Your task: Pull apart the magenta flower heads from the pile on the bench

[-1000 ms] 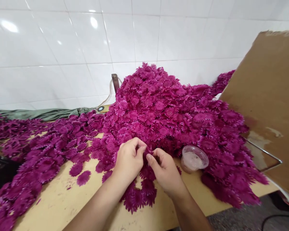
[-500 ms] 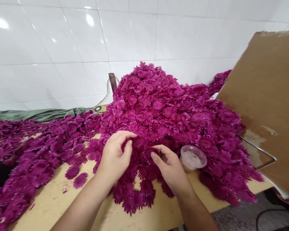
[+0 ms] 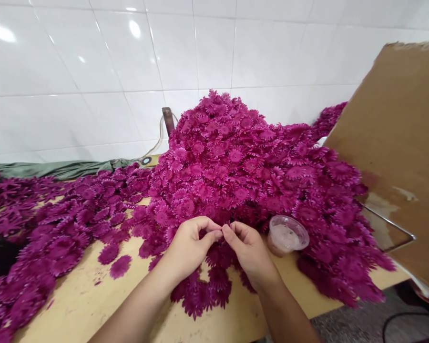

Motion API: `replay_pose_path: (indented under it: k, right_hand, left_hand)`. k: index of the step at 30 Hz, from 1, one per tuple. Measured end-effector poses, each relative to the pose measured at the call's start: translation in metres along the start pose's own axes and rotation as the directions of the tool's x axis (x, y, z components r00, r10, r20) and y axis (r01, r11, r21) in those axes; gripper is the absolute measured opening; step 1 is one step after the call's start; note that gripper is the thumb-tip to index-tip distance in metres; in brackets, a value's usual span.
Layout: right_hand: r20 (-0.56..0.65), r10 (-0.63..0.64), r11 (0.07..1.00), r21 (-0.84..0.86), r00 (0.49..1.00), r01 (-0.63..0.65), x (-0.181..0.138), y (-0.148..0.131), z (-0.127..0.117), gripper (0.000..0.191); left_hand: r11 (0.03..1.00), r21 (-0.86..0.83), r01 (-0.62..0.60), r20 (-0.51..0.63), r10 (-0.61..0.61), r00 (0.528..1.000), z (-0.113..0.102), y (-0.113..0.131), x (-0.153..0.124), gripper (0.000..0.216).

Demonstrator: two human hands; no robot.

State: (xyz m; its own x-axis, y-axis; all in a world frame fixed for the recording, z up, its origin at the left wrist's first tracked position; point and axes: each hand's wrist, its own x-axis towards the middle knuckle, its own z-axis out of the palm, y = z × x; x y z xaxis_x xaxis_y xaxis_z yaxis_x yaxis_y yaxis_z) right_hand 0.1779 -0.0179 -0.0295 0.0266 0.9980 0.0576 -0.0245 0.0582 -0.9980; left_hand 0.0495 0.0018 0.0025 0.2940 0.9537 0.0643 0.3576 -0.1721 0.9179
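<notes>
Bright here, with white glare flaring upper left on the glossy white tiled wall, its lines slanting at the edge; dark shadow gathers low among heaped magenta flower-shaped pieces, softly smeared

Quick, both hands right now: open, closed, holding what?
Left hand: closed in a pinch; anything held is hidden.
Right hand: closed in a pinch; anything held can't be made out.

tabletop open at front left, flower heap blocking ahead, cup and cardboard obstructing right
</notes>
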Motion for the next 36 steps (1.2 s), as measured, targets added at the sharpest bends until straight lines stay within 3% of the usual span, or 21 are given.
replay_pose_path:
  k: [3, 7, 10, 13, 14, 18, 21, 26, 30, 33, 36]
  right_hand:
    - [0.027, -0.023, 0.999, 0.042, 0.999, 0.021, -0.001, -0.004, 0.002, 0.034]
    - [-0.033, -0.077, 0.996, -0.047, 0.996, 0.075, -0.009, -0.009, 0.009, 0.028]
    - [-0.011, -0.053, 0.996, -0.075, 0.999, 0.052, -0.021, -0.007, 0.012, 0.026]
    - [0.009, -0.014, 0.999, -0.037, 1.0, 0.015, -0.026, -0.003, 0.007, 0.024]
    - [-0.012, -0.015, 1.0, -0.019, 1.0, 0.015, -0.025, -0.002, 0.004, 0.022]
    - [-0.105, -0.029, 0.997, 0.066, 0.994, 0.036, -0.011, -0.003, -0.006, 0.022]
    - [-0.093, 0.012, 0.99, 0.144, 0.996, 0.001, -0.004, -0.002, -0.008, 0.024]
    - [-0.063, 0.019, 0.992, 0.128, 0.998, -0.01, -0.003, 0.002, -0.003, 0.025]
    - [-0.139, -0.062, 0.996, -0.075, 0.988, 0.052, -0.001, -0.002, 0.001, 0.025]
    - [-0.163, -0.09, 0.988, -0.137, 0.982, 0.068, 0.002, -0.003, 0.002, 0.032]
    - [-0.155, -0.084, 0.984, -0.169, 0.984, 0.057, 0.004, -0.002, 0.002, 0.033]
  left_hand:
    - [0.984, 0.14, -0.113, -0.131, 0.132, 0.983, 0.005, 0.0, -0.002, 0.015]
    - [0.908, 0.355, -0.225, -0.242, 0.321, 0.916, 0.007, -0.001, 0.004, 0.018]
    - [0.902, 0.393, -0.179, -0.414, 0.347, 0.842, -0.012, -0.004, 0.019, 0.016]
    - [0.946, 0.323, -0.037, -0.671, 0.256, 0.696, -0.043, -0.009, 0.032, 0.011]
    - [0.947, 0.32, -0.018, -0.682, 0.243, 0.69, -0.051, -0.01, 0.035, 0.01]
    - [0.894, 0.431, -0.122, -0.456, 0.333, 0.826, -0.058, -0.012, 0.031, 0.016]
    - [0.872, 0.458, -0.172, -0.359, 0.358, 0.862, -0.042, -0.01, 0.018, 0.022]
    - [0.956, 0.252, -0.152, -0.062, 0.173, 0.983, -0.013, -0.002, -0.004, 0.024]
    - [0.998, 0.065, -0.01, 0.043, 0.007, 0.999, 0.005, -0.002, -0.008, 0.024]
    - [0.997, -0.073, 0.033, 0.103, -0.025, 0.994, 0.012, -0.003, -0.007, 0.021]
    - [0.994, -0.106, -0.03, -0.028, 0.027, 0.999, 0.014, -0.003, -0.006, 0.027]
